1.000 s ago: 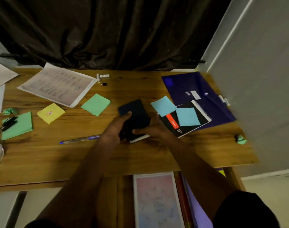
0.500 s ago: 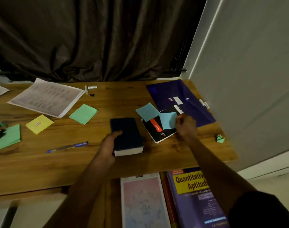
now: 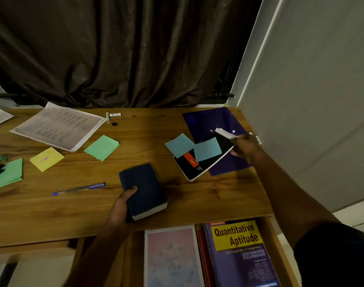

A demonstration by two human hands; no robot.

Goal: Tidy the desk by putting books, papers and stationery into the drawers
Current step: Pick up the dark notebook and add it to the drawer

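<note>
My left hand point(image 3: 123, 204) grips a thick dark blue book point(image 3: 142, 190) by its near left corner, close to the wooden desk's point(image 3: 208, 199) front edge. My right hand point(image 3: 246, 147) holds the far right edge of a black spiral notebook point(image 3: 199, 165) and lifts that edge off a purple folder point(image 3: 208, 123). Two light blue sticky pads point(image 3: 207, 151) lie on the notebook's cover. Below the desk front an open drawer point(image 3: 278, 255) holds a pink book point(image 3: 170, 257) and a purple "Quantitative Aptitude" book point(image 3: 239, 253).
On the desk's left half lie a blue pen point(image 3: 79, 188), a green pad point(image 3: 101, 147), a yellow pad point(image 3: 46, 159), a printed paper stack point(image 3: 58, 126), green paper point(image 3: 8, 174) and two small tubes point(image 3: 112, 115). A dark curtain hangs behind; a wall stands right.
My right hand let go of the blue book, moved right to the spiral notebook and raised its far edge. My left hand kept the blue book and drew it nearer the desk front.
</note>
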